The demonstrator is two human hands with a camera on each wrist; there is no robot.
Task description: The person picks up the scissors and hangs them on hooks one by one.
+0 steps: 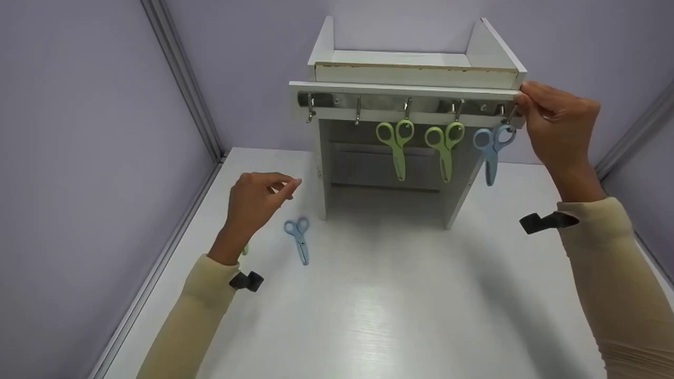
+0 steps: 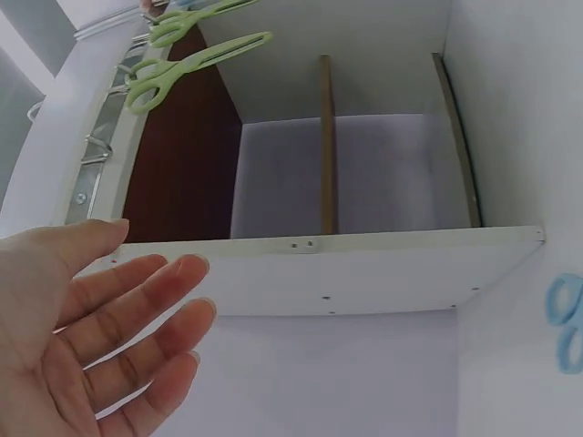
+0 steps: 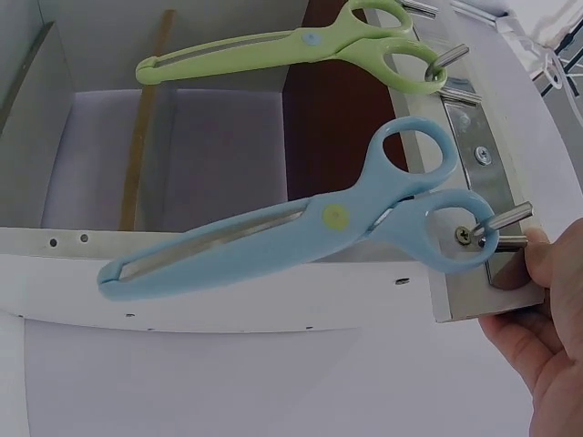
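Note:
A white shelf unit carries a hook rail across its front. Two green scissors and one blue pair of scissors hang from its hooks. My right hand grips the rail's right end, thumb beside the hook with the hanging blue scissors. My left hand hovers over the table with relaxed fingers, holding nothing. A second blue pair of scissors lies flat on the table just right of that hand.
Two bare hooks sit at the rail's left end. A bit of something green peeks out under my left wrist. The white table stands in a corner of lilac walls.

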